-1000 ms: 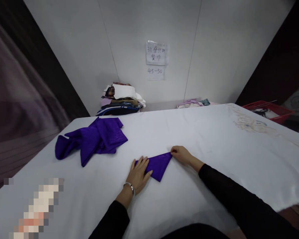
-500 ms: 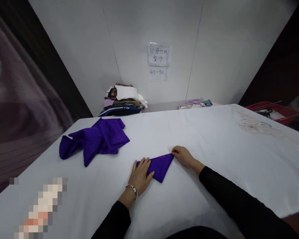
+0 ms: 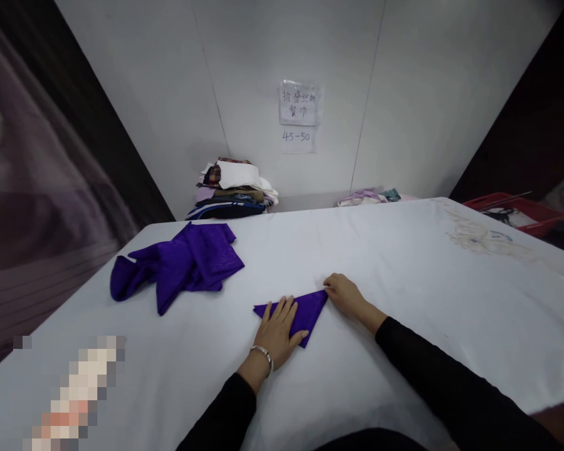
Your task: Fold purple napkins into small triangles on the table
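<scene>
A purple cloth napkin (image 3: 312, 307), folded into a small triangle, lies flat on the white-covered table (image 3: 380, 388). Across its middle rests my left hand (image 3: 281, 326), fingers stretched out and palm down, covering part of the cloth; a bracelet circles that wrist. My right hand (image 3: 343, 293) pinches the napkin's upper right corner between thumb and fingers. The left corner sticks out past my left fingers, and the lower tip shows beside my left thumb. A loose heap of purple cloths (image 3: 188, 263) lies farther back on the left.
Behind the table's far edge sits a stack of folded clothes (image 3: 235, 188), with a smaller pile of cloth (image 3: 369, 196) to its right. A red basket (image 3: 545, 222) stands at the far right. Handwritten paper signs (image 3: 299, 116) hang on the wall. A pixelated patch covers the lower left.
My left hand has slid right across the napkin, uncovering its left corner and covering more of the middle. My right hand stays at the upper right corner.
</scene>
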The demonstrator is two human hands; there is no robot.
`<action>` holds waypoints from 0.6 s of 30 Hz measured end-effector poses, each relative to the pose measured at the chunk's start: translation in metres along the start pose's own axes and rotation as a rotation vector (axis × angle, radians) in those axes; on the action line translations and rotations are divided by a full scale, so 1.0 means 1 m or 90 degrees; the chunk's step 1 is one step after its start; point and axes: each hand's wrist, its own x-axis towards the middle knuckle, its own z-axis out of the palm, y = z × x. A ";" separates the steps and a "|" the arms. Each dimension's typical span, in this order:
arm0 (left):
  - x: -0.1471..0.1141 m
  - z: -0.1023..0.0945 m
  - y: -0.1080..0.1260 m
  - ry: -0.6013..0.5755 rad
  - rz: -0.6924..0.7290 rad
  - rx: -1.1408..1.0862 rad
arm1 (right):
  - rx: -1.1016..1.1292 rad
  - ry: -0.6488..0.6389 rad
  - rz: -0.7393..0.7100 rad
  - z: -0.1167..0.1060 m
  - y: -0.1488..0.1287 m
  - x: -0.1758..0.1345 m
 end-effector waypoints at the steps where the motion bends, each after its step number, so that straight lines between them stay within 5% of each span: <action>1: 0.000 0.002 -0.001 -0.008 -0.002 0.002 | -0.004 0.018 -0.028 0.002 -0.006 -0.001; 5: 0.000 0.007 -0.003 -0.005 0.000 0.007 | 0.043 0.033 -0.195 0.019 -0.047 -0.009; 10: -0.001 0.002 0.001 0.002 0.003 0.010 | 0.097 -0.152 -0.265 0.043 -0.086 -0.014; 18: -0.001 0.004 0.000 -0.019 -0.009 -0.012 | -0.022 -0.119 -0.121 0.037 -0.036 -0.010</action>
